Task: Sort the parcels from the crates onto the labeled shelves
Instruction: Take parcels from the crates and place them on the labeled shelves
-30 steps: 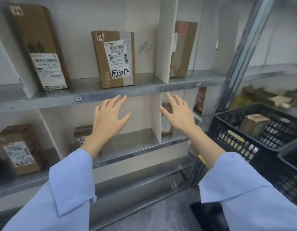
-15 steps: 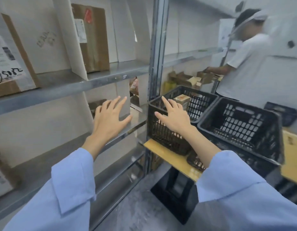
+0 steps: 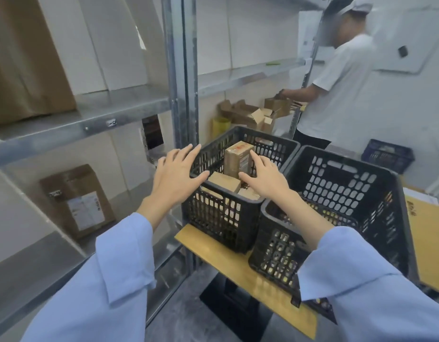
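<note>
A head-worn camera looks down at a person in pale blue sleeves standing beside metal shelving (image 3: pixel 102 112). Both hands are held out, fingers spread and straight, gripping nothing. The left hand (image 3: pixel 175 174) hovers at the near left corner of a black plastic crate (image 3: pixel 213 213); whether it touches the rim cannot be told. The right hand (image 3: pixel 264 177) hovers over the inside of that crate, its fingertips just beside an upright brown parcel (image 3: pixel 238 159) with a red mark on top. A flatter parcel (image 3: pixel 224 181) lies between the two hands, and another shows partly under the right palm. The crate sits on a wooden board (image 3: pixel 213 243), touching a second black crate (image 3: pixel 336 183) to its right, whose contents are out of view. One labelled parcel (image 3: pixel 80 201) stands on a lower shelf to the left. In the background, another person (image 3: pixel 341 90) in a white shirt handles cardboard boxes. The step in hand appears to be picking the next parcel from the crate. The next move likely calls for closing both hands on one parcel, probably the upright one, lifting it clear of the crate walls, and reading its label to choose a shelf.
</note>
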### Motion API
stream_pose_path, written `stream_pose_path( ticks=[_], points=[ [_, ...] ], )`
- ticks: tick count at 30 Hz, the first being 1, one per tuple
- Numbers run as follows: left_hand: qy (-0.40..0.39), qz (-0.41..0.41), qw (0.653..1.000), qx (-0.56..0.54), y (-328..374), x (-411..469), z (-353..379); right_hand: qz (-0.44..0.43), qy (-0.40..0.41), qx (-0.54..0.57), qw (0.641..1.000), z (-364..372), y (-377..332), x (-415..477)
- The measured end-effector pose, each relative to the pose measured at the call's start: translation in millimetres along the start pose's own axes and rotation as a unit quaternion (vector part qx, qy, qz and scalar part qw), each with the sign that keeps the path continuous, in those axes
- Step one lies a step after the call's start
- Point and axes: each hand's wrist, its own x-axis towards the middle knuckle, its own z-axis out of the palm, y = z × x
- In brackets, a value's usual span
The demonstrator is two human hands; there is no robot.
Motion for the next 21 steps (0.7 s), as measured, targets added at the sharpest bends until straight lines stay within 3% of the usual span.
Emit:
stream_pose_path(
  ticks=[10,21],
  points=[
    [-0.076,0.036,0.996,-0.035,13.7,110.4,85.6,0.065,-0.036,0.068,0.995,36.4,67.2,89.4],
    [-0.157,0.07,0.98,-0.098,-21.1,250.9,195.2,0.121,-0.037,0.141,0.982,74.9,85.6,211.9]
  ],
)
